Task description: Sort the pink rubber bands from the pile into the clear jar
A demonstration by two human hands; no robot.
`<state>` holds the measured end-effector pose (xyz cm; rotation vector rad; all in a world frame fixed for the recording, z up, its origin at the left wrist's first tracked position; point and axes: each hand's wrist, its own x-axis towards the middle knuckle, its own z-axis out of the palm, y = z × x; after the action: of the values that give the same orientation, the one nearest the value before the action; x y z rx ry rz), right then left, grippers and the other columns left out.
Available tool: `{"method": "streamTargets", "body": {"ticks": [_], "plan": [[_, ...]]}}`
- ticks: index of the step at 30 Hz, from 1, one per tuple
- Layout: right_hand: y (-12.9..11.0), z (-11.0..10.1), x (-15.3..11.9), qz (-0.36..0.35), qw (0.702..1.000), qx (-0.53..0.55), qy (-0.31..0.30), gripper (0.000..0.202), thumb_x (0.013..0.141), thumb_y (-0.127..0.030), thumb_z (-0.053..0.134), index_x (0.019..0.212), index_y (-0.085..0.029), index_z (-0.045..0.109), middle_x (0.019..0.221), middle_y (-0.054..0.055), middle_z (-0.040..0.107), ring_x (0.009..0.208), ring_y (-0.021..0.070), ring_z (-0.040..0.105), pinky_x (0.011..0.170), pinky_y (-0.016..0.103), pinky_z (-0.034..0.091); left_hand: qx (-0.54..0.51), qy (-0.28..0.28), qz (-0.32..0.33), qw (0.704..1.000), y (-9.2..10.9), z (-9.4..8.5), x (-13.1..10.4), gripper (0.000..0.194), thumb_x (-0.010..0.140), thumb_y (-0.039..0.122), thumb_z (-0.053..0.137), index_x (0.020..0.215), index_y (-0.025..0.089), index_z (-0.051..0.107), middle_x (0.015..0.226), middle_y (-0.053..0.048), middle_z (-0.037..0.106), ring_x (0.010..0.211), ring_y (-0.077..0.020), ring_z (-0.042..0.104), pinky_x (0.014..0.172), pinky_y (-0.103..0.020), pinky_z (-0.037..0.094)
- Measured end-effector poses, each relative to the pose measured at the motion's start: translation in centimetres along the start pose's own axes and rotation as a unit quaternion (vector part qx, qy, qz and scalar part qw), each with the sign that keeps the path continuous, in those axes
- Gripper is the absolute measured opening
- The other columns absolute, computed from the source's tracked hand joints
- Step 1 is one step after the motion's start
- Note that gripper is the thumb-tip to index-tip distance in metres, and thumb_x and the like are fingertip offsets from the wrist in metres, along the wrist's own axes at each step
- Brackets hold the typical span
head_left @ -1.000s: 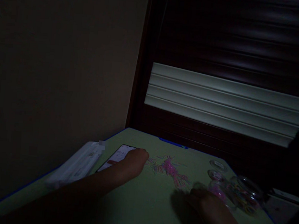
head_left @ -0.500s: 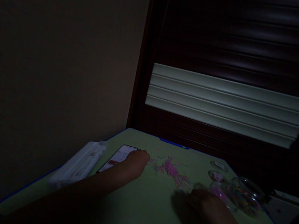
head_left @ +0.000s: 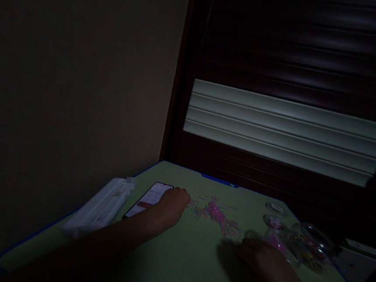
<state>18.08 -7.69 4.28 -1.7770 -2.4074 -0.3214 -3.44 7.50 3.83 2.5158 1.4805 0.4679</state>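
A loose pile of small, thin pink and pastel-coloured pieces (head_left: pixel 216 213) lies spread on the pale green tabletop; their kind is hard to make out in the dim light. My left hand (head_left: pixel 174 203) is at the pile's left edge, its fingers curled together over the side of a phone (head_left: pixel 150 198). Whatever those fingers hold is hidden. On the near right side of the pile is my right hand (head_left: pixel 257 254), low over the table with bent fingers pressed together. Its fingertips are dark, so anything in them cannot be made out.
Right of my right hand stand a clear jar of coloured loops (head_left: pixel 313 248) and a clear container with pink pieces (head_left: pixel 278 243). Behind them lie a small round container (head_left: pixel 273 221) and a clear lid (head_left: pixel 276 209). A whitish flat case (head_left: pixel 98 205) lies at the left edge.
Both hands stay almost in place. The view has shifted very slightly; the pile looks the same.
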Motion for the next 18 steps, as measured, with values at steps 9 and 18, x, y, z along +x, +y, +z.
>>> {"method": "streamTargets", "body": {"ticks": [9,18], "plan": [[0.1,-0.1,0.3,0.022,1.0,0.013,-0.01,0.024,0.081,-0.008,0.05,0.078,-0.023,0.069,0.076,0.003,0.068,0.068,0.0147,0.063,0.059,0.02,0.042,0.039,0.012,0.063,0.997,1.5,-0.3,-0.6,0.021,0.09,0.008,0.042,0.092,0.011,0.062,0.096,-0.013,0.062,0.091,-0.0239,0.059,0.081,-0.037,0.046],[0.1,-0.9,0.4,0.065,0.997,0.049,0.005,0.024,0.078,-0.006,0.049,0.077,-0.02,0.068,0.079,0.004,0.067,0.07,0.0153,0.063,0.059,0.02,0.041,-0.136,0.069,0.237,0.96,4.2,2.2,-3.1,0.02,0.095,0.019,0.037,0.096,0.02,0.057,0.097,-0.002,0.06,0.088,-0.015,0.056,0.079,-0.024,0.041]]}}
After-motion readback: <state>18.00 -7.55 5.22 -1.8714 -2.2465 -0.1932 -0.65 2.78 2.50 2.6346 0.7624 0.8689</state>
